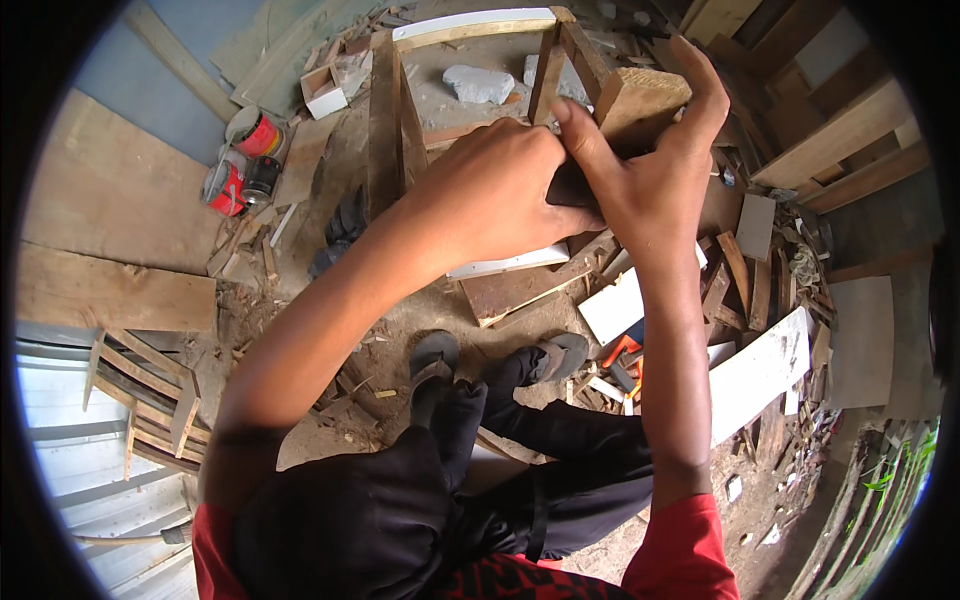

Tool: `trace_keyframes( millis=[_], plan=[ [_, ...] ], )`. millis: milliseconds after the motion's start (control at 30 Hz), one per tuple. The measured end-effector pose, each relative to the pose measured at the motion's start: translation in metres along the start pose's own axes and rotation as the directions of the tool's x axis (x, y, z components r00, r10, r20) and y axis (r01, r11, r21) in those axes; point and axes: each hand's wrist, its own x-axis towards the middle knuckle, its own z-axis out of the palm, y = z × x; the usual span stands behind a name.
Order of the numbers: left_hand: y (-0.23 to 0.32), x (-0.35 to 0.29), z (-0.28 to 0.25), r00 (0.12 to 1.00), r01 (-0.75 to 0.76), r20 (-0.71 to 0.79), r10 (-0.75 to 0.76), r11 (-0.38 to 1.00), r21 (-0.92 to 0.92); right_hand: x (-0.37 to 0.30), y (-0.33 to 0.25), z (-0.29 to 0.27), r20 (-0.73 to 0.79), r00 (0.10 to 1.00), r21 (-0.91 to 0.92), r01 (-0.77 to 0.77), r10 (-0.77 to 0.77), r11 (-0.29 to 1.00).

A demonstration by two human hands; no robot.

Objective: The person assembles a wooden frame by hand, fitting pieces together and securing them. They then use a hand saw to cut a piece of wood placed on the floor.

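Both my hands are raised in front of me, close together over a wooden frame [385,110]. My left hand [500,185] is closed in a fist, with a dark thing [572,186] showing at its thumb side; most of it is hidden, so its kind does not show. Just to its right, my right hand [650,185] has thumb and index finger stretched wide apart, while its other fingers are mostly out of sight. Behind that spread rises the pale end of a thick wooden board [645,95]; whether the hand touches it, I cannot tell.
Red paint cans [224,188] stand at the left. Below the frame lies a brown wood block [520,292]. An orange-handled tool [622,352] rests beside white boards [765,375] on the right. Wood scraps litter the ground around my sandalled feet [433,355].
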Motion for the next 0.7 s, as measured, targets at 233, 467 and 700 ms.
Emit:
trace_keyframes(
  millis=[233, 467, 700],
  plan=[
    [0.012, 0.013, -0.011, 0.979, 0.120, 0.149, -0.139, 0.984, 0.128, 0.001, 0.005, 0.000, 0.097, 0.959, 0.059, -0.274, 0.268, 0.960],
    [0.002, -0.011, -0.026, 0.980, 0.159, 0.066, -0.190, 0.934, 0.319, 0.005, 0.018, 0.003, 0.105, 0.959, 0.077, -0.271, 0.263, 0.959],
    [0.000, -0.023, -0.019, 0.920, -0.174, -0.291, 0.261, 0.940, 0.293, 0.010, 0.015, -0.008, 0.201, 0.931, 0.193, -0.342, 0.304, 0.920]
  ],
)
